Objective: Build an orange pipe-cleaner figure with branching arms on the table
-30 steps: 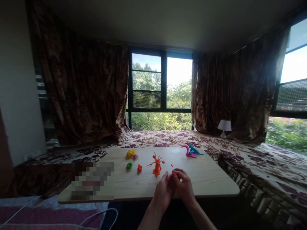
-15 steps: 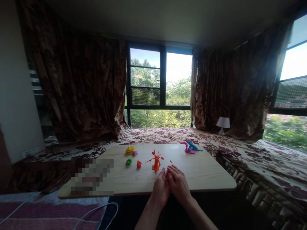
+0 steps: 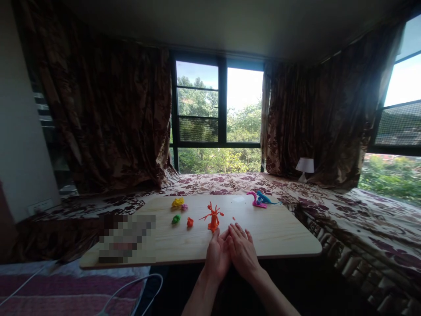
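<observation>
My left hand is turned palm up just over the table's near edge, its thumb raised and its fingers partly covered. Across it lies my right hand, palm down with fingers stretched out. Whatever may be between the palms is hidden. Just beyond the hands stands an orange clay tree with thin branches and a flared base. A small orange clay bit lies past my right fingertips. Left of the tree sit an orange clay lump and a green clay lump.
Yellow clay and a pink-purple lump lie at the table's back left. A magenta clay figure and a blue one stand back right on the wooden table. A blurred patch covers its left part. A white lamp stands beyond.
My right hand's fingers were bent and pinched over the left palm; they have flattened and slid across it. The view has tipped down slightly. The clay pieces stay in place.
</observation>
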Motion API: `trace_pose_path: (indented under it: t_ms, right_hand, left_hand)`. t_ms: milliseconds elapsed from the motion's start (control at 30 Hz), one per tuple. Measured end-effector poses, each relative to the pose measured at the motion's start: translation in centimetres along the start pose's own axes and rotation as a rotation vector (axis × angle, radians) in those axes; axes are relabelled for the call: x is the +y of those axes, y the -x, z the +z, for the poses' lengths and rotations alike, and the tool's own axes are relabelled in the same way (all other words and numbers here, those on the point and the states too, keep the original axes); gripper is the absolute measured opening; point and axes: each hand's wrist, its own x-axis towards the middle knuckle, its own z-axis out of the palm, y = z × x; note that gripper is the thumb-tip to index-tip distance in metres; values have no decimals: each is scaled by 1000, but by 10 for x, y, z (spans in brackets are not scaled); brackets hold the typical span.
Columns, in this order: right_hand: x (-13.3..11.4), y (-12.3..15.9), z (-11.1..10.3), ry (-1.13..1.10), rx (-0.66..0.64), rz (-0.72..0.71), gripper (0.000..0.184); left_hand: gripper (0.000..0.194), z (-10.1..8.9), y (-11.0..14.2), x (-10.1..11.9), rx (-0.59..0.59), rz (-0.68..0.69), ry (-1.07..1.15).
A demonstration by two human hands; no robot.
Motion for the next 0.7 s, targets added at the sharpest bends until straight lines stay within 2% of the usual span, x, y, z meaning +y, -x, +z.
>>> trace_pose_path:
  t_ms: [67,233,300,433,600,700]
  right_hand:
    - [-1,3,0,6,12,-5,41]
    - [-10,14,-5,-31,-19,-179,41]
    - [-10,9,-6,-26,-31,-155,41]
    - [-2,4,-6,22,-12,-21,41]
    - [-4,19,-12,-15,-46,-200,42]
    - [-6,16,-10,-22,-51,-164,42]
  left_hand:
    - [43,-1,0,1,24,17,7]
    - [39,-6,-1,2,148,41,33]
    - [41,-5,0,2,119,15,42]
    - [42,-4,2,3,20,8,56]
    - [39,-6,1,3,138,36,42]
    - [41,-3,4,2,104,5,23]
